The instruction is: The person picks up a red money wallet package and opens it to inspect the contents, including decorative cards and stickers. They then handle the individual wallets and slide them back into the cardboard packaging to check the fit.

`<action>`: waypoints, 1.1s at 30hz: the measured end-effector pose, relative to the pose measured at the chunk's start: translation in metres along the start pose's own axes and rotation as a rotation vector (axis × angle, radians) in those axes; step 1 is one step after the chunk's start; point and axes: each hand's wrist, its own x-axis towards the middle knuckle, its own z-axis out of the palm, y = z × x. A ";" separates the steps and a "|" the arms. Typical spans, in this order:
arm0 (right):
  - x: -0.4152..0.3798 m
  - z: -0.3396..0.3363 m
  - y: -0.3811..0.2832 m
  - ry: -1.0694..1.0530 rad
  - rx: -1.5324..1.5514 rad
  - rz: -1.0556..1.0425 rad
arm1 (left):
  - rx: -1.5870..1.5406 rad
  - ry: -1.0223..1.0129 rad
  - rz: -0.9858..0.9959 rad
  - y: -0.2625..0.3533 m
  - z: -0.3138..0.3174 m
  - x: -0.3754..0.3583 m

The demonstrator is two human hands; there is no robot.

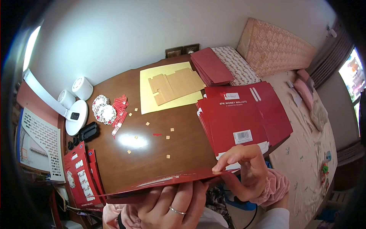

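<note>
A red printed card sheet [164, 181] is held nearly edge-on at the table's front edge. My left hand [171, 204], with a ring on one finger, is wrapped round its near side; the thumb is hidden. My right hand [246, 168] pinches the sheet's right end between thumb and forefinger. Just beyond my right hand lies a stack of flat red money wallet boxes [236, 118] with a barcode. Small square tan pieces [168, 156] and a little red strip [157, 134] are scattered on the brown table [190, 147].
Yellow sheet [146, 103] with tan card cutout [175, 87]; dark red folders [211, 66]; patterned stack [236, 65]; round floral tags [105, 110]; red tags [120, 110]; black tray [89, 131]; white lamp [76, 117]; red packages [81, 177] at left; bed [301, 133] at right.
</note>
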 end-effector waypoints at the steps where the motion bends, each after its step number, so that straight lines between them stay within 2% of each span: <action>1: 0.000 -0.002 -0.001 -0.041 -0.045 0.009 | -0.003 0.012 0.040 -0.002 -0.001 0.000; 13: 0.007 -0.002 -0.003 -0.066 -0.144 -0.017 | -0.140 0.119 0.104 -0.016 0.001 -0.018; 16: 0.008 0.000 -0.004 -0.048 -0.151 -0.025 | 0.033 0.136 0.191 -0.019 0.010 -0.029; 23: 0.010 0.000 -0.007 -0.072 -0.216 -0.042 | 0.018 0.107 0.145 -0.019 0.009 -0.023; 25: 0.011 0.001 -0.008 -0.074 -0.189 -0.013 | -0.037 0.049 0.136 -0.021 0.007 -0.019; 32: 0.008 0.003 -0.011 -0.089 -0.124 0.070 | -0.080 0.049 0.090 -0.020 0.005 -0.016; 33: 0.007 0.010 -0.010 0.044 -0.117 0.049 | -0.092 0.032 0.073 -0.020 0.004 -0.014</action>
